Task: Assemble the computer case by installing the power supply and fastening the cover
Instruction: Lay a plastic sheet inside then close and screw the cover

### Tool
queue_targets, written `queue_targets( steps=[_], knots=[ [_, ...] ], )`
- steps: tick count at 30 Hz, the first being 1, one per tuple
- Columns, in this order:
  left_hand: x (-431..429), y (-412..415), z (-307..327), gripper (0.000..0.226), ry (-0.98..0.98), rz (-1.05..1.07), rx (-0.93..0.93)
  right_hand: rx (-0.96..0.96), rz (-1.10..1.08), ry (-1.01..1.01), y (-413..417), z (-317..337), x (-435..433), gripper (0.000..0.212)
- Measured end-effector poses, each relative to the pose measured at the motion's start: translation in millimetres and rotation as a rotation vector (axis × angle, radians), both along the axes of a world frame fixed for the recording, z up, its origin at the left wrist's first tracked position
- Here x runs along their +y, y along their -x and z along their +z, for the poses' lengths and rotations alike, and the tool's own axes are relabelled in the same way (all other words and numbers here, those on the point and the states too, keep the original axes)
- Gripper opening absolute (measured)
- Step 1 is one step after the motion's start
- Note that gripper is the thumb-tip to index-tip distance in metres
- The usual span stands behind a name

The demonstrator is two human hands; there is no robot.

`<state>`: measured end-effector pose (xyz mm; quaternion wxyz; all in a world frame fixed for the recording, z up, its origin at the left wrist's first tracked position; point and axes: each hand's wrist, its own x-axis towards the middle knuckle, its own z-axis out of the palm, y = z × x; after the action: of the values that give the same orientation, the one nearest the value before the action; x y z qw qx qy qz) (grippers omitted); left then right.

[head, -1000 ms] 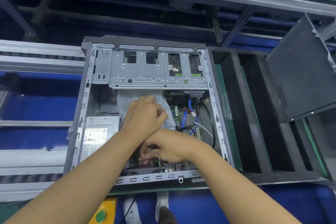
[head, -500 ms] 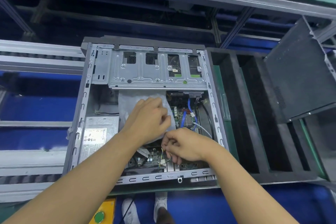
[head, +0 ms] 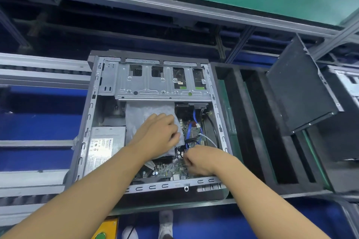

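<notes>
**Two hands at work inside an open computer case**

Both hands reach into the computer case [head: 93,122], a boxy shell of bare grey sheet metal that lies on its side, open face up, towards the left end of the tabletop [head: 174,206]. Slotted rails run along its rim. A stamped silver drive cage [head: 161,83] with rectangular cut-outs spans its far end.

The power supply [head: 105,147], a plain grey metal box with a white printed label, sits inside the case against its left wall, nearer the near edge. Just beside it lies a soft, crinkled grey bag [head: 143,110]. The left hand [head: 159,136] lies on this bag, its fingers bent down and gripping the right edge.

The right hand [head: 202,161] is clenched low over the green motherboard [head: 167,169], which is studded with small components. Whether its fingertips pinch anything cannot be told. Thin blue cables [head: 189,130] loop across the board just beyond it.

The cover [head: 299,87], a flat dark panel with folded metal edges, leans tilted at the right end of the tabletop, above a black foam tray [head: 240,122] cut into long straight slots.
</notes>
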<state>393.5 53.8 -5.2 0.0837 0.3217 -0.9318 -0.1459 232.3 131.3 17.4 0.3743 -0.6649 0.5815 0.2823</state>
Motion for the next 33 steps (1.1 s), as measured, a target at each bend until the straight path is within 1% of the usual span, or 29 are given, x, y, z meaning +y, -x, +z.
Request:
queue_targets(
  steps=[1,4,7,9,12,16,20,26,29,33],
  knots=[
    [2,1,2,0.036,0.037,-0.006,0.032,0.024,0.007,0.002,0,-2,-1,0.017],
    [6,2,8,0.035,0.145,-0.039,0.117,0.053,0.009,0.028,-2,-5,-4,0.021],
    [9,-1,9,0.031,0.175,-0.079,0.133,0.037,-0.011,0.077,-4,-8,-6,0.022],
    [10,-3,7,0.031,0.161,-0.083,0.133,0.023,-0.022,0.091,-5,-9,-8,0.022],
    [9,-5,6,0.035,0.117,-0.073,0.086,0.0,-0.046,0.095,-5,-11,-8,0.021],
    [9,-6,4,0.035,0.087,-0.06,0.067,0.006,-0.039,0.098,-3,-16,-3,0.018],
    [7,-5,2,0.034,0.083,-0.049,0.056,-0.027,-0.066,0.16,-3,-20,-5,0.012],
    [5,-2,-1,0.032,0.026,-0.025,0.01,-0.026,-0.152,0.189,-8,-25,-8,0.013],
    [4,-1,-1,0.029,0.012,-0.022,0.008,-0.018,-0.194,0.167,-9,-25,-9,0.015],
    [3,-1,-4,0.033,0.01,-0.008,-0.003,-0.004,-0.203,0.166,-12,-26,-9,0.018]
  ],
)
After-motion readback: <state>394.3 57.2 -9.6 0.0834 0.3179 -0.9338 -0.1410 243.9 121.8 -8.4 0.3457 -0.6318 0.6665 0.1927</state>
